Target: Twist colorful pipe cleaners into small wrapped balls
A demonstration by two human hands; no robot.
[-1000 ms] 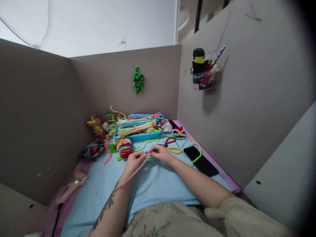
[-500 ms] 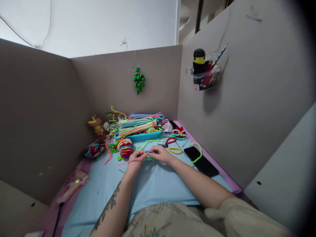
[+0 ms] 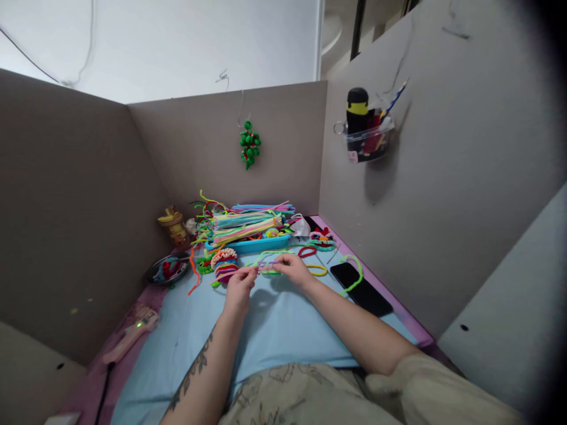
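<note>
My left hand (image 3: pixel 240 287) is closed, its thumb and fingertips pinching a pink pipe cleaner (image 3: pixel 234 273) that trails out to the left. Opposite it, my right hand (image 3: pixel 294 271) pinches a thin purple strand (image 3: pixel 271 264), probably another pipe cleaner. Between the fingertips the pink and purple pieces meet; whether they are twisted together is too small to tell. Behind and just below them shows something light green, partly hidden. Left of my left hand stands a striped, multicoloured fuzzy piece (image 3: pixel 225 264). Scissors with red and yellow handles (image 3: pixel 317 270) lie beyond my right hand, their blades hidden.
A blue tray (image 3: pixel 266 243) piled with pipe cleaners stands at the back. A phone (image 3: pixel 361 289) and a bent green pipe cleaner (image 3: pixel 357 274) lie right. To the left are a dark bowl (image 3: pixel 153 274) and a pink glue gun (image 3: pixel 130 336). Grey partitions enclose the table.
My hands have moved apart and slightly upward, so more of the purple strand shows between them. The pink pipe cleaner's free end has risen across the striped piece. My right hand now covers the scissor blades.
</note>
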